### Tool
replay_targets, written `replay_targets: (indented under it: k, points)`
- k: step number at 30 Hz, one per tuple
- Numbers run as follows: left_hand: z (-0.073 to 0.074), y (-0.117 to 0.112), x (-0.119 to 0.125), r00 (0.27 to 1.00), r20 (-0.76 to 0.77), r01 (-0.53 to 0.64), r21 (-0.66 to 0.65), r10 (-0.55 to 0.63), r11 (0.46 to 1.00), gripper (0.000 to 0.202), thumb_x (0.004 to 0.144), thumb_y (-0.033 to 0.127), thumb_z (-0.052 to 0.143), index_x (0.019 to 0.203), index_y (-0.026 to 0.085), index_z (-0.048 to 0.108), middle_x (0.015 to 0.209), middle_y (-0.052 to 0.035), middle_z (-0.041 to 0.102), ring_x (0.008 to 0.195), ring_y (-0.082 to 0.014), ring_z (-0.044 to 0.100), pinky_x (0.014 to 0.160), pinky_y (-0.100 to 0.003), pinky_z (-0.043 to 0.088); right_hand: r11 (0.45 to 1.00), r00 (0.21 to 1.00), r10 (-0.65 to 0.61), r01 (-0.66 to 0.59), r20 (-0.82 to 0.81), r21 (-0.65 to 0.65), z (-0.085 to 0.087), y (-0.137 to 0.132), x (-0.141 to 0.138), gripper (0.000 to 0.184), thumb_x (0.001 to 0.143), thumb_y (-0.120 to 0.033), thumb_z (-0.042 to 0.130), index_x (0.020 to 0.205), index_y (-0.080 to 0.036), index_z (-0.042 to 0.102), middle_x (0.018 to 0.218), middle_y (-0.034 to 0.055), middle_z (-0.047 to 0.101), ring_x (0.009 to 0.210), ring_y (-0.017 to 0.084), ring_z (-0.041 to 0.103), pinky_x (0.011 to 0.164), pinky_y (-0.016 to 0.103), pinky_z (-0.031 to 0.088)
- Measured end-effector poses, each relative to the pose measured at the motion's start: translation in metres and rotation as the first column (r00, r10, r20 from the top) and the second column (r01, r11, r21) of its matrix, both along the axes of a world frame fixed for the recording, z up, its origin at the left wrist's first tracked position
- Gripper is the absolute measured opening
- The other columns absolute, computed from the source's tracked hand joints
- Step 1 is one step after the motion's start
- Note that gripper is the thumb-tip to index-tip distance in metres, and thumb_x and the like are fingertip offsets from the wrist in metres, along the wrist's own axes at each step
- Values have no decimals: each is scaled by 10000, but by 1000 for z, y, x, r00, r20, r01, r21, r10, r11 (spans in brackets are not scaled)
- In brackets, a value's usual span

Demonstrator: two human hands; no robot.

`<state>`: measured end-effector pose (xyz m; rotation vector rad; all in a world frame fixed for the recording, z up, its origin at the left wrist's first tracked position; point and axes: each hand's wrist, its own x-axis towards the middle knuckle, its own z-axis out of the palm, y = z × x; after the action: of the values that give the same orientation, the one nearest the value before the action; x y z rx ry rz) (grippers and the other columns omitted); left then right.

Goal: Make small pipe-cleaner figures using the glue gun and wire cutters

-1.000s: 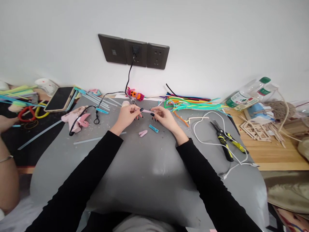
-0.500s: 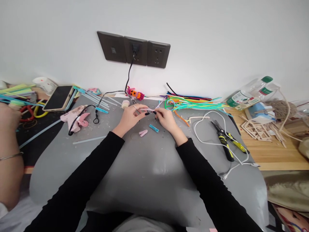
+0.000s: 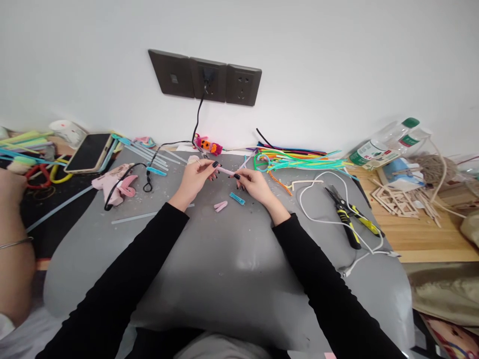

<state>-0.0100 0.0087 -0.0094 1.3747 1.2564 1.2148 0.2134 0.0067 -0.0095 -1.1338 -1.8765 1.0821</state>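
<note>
A short pale pink pipe cleaner (image 3: 226, 171) is stretched between my two hands above the grey mat (image 3: 239, 259). My left hand (image 3: 197, 176) pinches its left end between thumb and fingers. At the other end my right hand (image 3: 252, 183) grips it, dark nails showing. Just below the hands lie a folded pink pipe cleaner piece (image 3: 220, 206) and a folded blue piece (image 3: 237, 198). Behind my hands sits a small pink and orange fuzzy figure (image 3: 207, 145).
A pink glue gun (image 3: 114, 184) with a black cord lies left. Pipe cleaners (image 3: 299, 162) are heaped at the back. To the right are pliers (image 3: 348, 217), a white cable (image 3: 305, 207) and plastic bottles (image 3: 385, 149). Another person's arm (image 3: 15, 249) rests at far left.
My left hand has shifted its hold, its thumb now pressing on the end of the pink pipe cleaner. More of the strip shows between the hands. The view has moved slightly.
</note>
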Motion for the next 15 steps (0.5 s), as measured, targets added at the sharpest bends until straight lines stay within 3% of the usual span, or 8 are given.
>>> replay_targets:
  k: [6, 12, 15]
  points:
    - [2, -2, 0, 998, 49, 26, -30, -24, 999, 468, 721, 577, 820, 906, 151, 764, 807, -95, 757, 756, -214, 702, 736, -349, 586, 1000, 1000, -16, 16, -22, -14, -6, 2, 0, 321, 981, -399, 526, 1088, -174, 729, 707, 3, 673, 588, 129, 531, 599, 240, 407]
    - [1, -6, 2, 980, -190, -50, 61, 61, 997, 238, 839, 410, 739, 883, 179, 768, 768, -58, 769, 681, -198, 718, 719, -336, 605, 994, 994, -19, 7, 106, 106, -8, 0, -1, 338, 998, -248, 467, 1214, -165, 713, 737, 14, 695, 651, 147, 598, 684, 255, 463]
    - [3, -8, 3, 959, -272, -58, 71, 76, 996, 135, 865, 295, 688, 862, 185, 767, 765, -46, 772, 641, -184, 713, 696, -316, 599, 978, 987, 2, -35, 160, 203, -9, 0, 0, 385, 1013, -185, 416, 1271, -146, 698, 861, 62, 733, 766, 170, 651, 789, 289, 501]
